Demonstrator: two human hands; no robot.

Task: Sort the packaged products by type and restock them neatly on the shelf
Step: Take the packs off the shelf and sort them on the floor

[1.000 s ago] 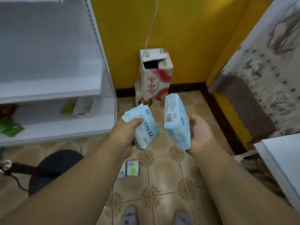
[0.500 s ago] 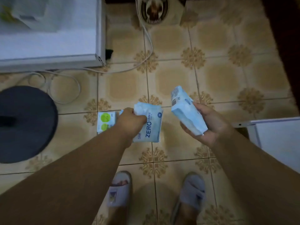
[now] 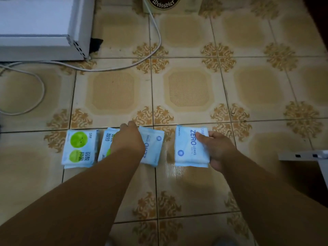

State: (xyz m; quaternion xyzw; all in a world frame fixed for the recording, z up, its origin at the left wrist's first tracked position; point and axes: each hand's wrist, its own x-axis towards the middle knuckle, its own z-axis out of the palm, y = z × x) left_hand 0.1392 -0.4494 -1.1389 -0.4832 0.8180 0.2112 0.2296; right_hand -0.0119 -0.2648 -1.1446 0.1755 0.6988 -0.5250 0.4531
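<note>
Several flat light-blue packs lie in a row on the tiled floor. At the left is a pack with green circles (image 3: 79, 148), and a second green-circle pack (image 3: 107, 141) sits beside it, partly hidden under my left wrist. My left hand (image 3: 128, 139) grips a "ZERO" pack (image 3: 152, 146) that lies against the floor. My right hand (image 3: 217, 148) holds another "ZERO LEAKS" pack (image 3: 188, 148) at its right edge, thumb on top, flat on the floor. The white shelf unit's base (image 3: 42, 45) is at the upper left.
A white cable (image 3: 154, 47) loops across the floor from the top past the shelf base to the left edge. A box with a round dark logo (image 3: 166, 4) stands at the top. A white furniture corner (image 3: 305, 155) juts in at the right.
Both hands have come down from mid-air to the floor with their ZERO packs, and the right pack turned face up. The view dropped closer to the floor.
</note>
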